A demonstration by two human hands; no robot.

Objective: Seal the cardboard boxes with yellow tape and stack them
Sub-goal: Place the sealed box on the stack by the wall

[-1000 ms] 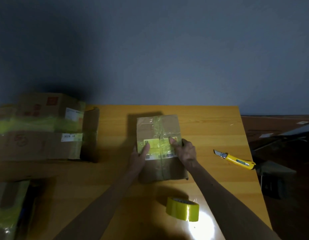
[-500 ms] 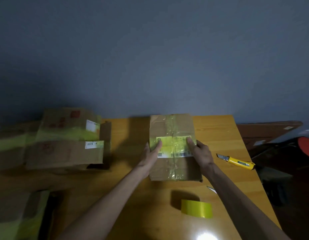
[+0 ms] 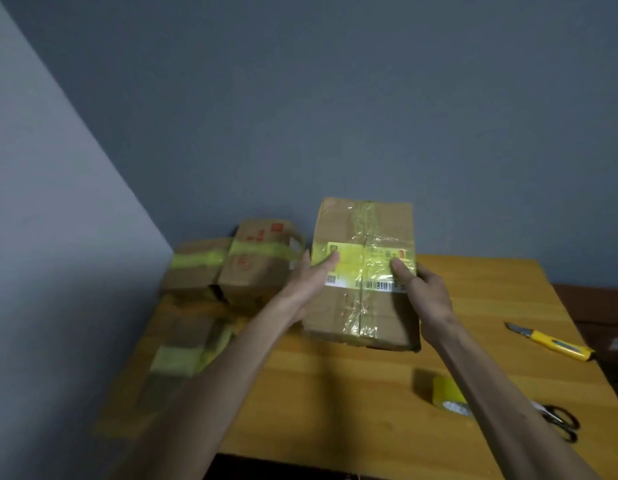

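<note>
The cardboard box [image 3: 380,306] is held over the bench [image 3: 474,306], gripped at 1 side by the left hand [image 3: 307,282] and at the other by the right hand [image 3: 422,289], thumbs laid on its top face. A slip or crooked landing is risked if the grip is loosened on the glossy film, and the stack of taped boxes [image 3: 252,268] just beside it could be toppled. Creased brown cardboard is shown, crossed by wrinkled yellow tape [image 3: 361,216] along the centre seam and over a barcoded label [image 3: 370,271].
</note>
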